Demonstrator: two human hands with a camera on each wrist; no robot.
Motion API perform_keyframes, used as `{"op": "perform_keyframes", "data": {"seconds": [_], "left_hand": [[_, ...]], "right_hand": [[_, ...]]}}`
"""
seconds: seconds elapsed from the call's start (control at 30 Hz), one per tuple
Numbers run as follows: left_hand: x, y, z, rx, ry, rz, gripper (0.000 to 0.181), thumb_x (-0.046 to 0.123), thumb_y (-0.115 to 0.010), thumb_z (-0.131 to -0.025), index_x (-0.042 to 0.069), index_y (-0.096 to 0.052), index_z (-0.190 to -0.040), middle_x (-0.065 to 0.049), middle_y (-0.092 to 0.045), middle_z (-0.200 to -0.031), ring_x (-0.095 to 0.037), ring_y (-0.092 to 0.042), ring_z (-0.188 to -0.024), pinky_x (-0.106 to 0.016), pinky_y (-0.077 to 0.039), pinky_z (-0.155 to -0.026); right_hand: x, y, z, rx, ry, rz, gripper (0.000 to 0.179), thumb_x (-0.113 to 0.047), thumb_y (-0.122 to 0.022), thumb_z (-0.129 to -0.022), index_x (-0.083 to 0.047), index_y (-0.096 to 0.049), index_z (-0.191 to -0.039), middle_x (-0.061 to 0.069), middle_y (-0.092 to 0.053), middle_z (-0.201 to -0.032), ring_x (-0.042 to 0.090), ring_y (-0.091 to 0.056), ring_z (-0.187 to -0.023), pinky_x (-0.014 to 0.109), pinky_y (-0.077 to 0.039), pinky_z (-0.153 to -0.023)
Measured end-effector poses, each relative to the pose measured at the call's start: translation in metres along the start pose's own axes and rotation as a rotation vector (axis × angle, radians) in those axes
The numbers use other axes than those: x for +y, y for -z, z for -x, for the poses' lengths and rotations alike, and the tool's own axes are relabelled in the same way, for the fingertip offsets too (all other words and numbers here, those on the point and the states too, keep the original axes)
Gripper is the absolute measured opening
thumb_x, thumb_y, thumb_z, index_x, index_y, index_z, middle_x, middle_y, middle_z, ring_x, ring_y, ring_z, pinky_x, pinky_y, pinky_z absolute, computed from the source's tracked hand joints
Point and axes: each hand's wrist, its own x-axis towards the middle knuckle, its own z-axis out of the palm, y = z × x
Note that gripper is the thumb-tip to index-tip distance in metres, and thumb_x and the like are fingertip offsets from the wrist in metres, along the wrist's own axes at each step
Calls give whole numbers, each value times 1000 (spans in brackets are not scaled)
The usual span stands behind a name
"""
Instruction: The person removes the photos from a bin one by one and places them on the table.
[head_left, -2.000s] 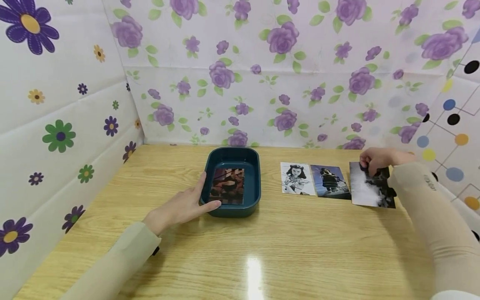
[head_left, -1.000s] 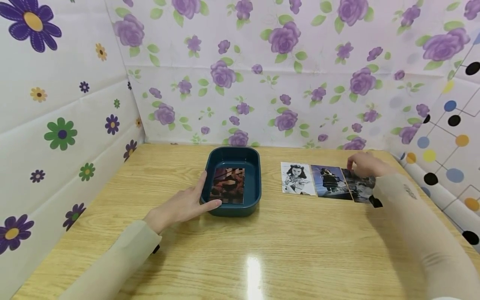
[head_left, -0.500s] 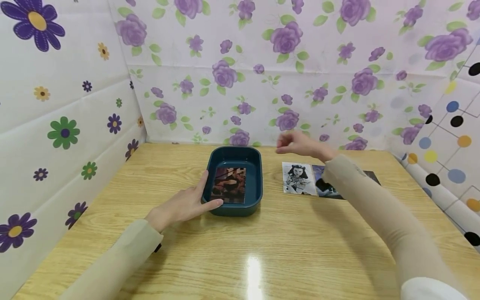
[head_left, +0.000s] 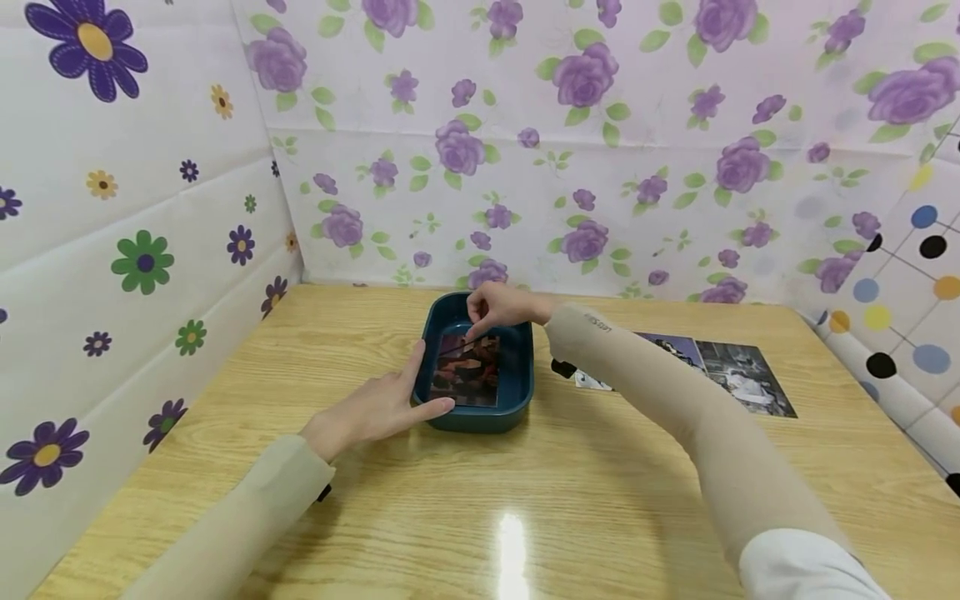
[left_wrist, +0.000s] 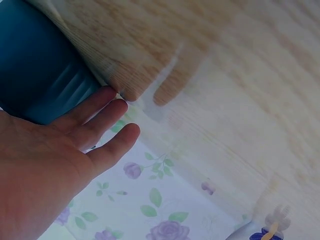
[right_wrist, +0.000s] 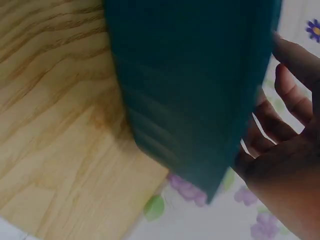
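Observation:
A dark teal rectangular bin [head_left: 480,422] stands on the wooden table with dark, reddish photos [head_left: 480,387] lying flat in it. My left hand [head_left: 371,410] rests along the bin's left side, thumb at the front rim and fingers extended; in the left wrist view the fingers [left_wrist: 107,112] lie against the outer wall. Reaching over the far right rim, my right hand [head_left: 501,305] pinches the upper edge of a photo inside, which tilts up slightly. In the right wrist view the bin wall [right_wrist: 185,95] partly covers the right fingertips.
To the right on the table [head_left: 600,467] lie a blue-toned photo [head_left: 678,346] and a black-and-white photo [head_left: 750,379]. The right sleeve [head_left: 660,392] mostly hides a white photo [head_left: 591,383]. Flowered sheeting [head_left: 525,167] closes off the back and left.
The right hand laid a photo at the right end of the row, let go, then swung left over the table into the bin to another photo. The left hand stayed at the bin.

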Motion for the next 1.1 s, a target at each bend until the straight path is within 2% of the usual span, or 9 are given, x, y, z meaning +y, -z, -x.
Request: {"op": "perform_keyframes", "data": {"seconds": [0.13, 0.23, 0.47, 0.53, 0.67, 0.77, 0.9, 1.1], "left_hand": [[0, 0, 0, -5, -1, 15, 104, 79, -41, -84, 28, 19, -153, -12, -68, -113, -11, -63, -68, -37, -51, -77], [1, 1, 0, -3, -3, 17, 105, 79, -41, -84, 28, 19, -153, -13, -67, -116, -11, -64, -69, -38, -52, -78], [1, 2, -1, -11, 4, 12, 106, 80, -41, -83, 29, 20, -152, -10, -69, -107, -12, -62, -63, -33, -49, -72], [1, 1, -1, -8, 4, 10, 106, 81, -41, -83, 28, 20, -152, -12, -68, -114, -12, -64, -66, -34, -50, -74], [-1, 0, -1, 2, -3, 3, 107, 81, -40, -82, 27, 18, -153, -16, -59, -132, -16, -68, -84, -42, -52, -86], [-1, 0, -1, 6, -6, 2, 107, 81, -40, -82, 26, 17, -154, -17, -58, -134, -18, -69, -87, -44, -51, -89], [-1, 0, -1, 8, -9, 2, 107, 81, -40, -83, 27, 18, -153, -16, -62, -128, -16, -68, -81, -42, -52, -86], [0, 1, 1, 25, -17, 1, 106, 81, -40, -83, 25, 15, -154, -21, -50, -142, -28, -67, -101, -46, -50, -92]], "right_hand": [[-1, -9, -10, -32, -69, 89, 28, -22, -80, -80, -13, -56, -68, -4, -54, -64, 13, -52, -60, 22, -41, -63], [0, -14, -14, -73, -131, 130, 30, -27, -82, -78, -14, -56, -70, -4, -53, -65, 14, -53, -62, 22, -41, -62], [-3, -22, -21, -159, -235, 195, 36, -39, -84, -74, -13, -63, -86, -1, -58, -79, 13, -51, -70, 24, -42, -63], [-4, -24, -22, -176, -253, 208, 38, -41, -84, -72, -13, -64, -88, -1, -59, -82, 13, -52, -72, 24, -42, -64], [-5, -28, -21, -201, -257, 229, 39, -41, -84, -72, -12, -63, -87, -1, -58, -81, 13, -51, -72, 24, -41, -64], [-6, -28, -20, -198, -246, 228, 38, -39, -84, -73, -11, -61, -85, -1, -56, -80, 14, -50, -71, 24, -40, -64], [-7, -28, -20, -158, -205, 249, 37, -35, -86, -72, -10, -61, -81, -1, -56, -78, 13, -50, -72, 23, -40, -65], [-8, -30, -20, -118, -161, 279, 33, -31, -86, -73, -9, -64, -82, 3, -60, -82, 15, -54, -74, 22, -44, -67]]}}
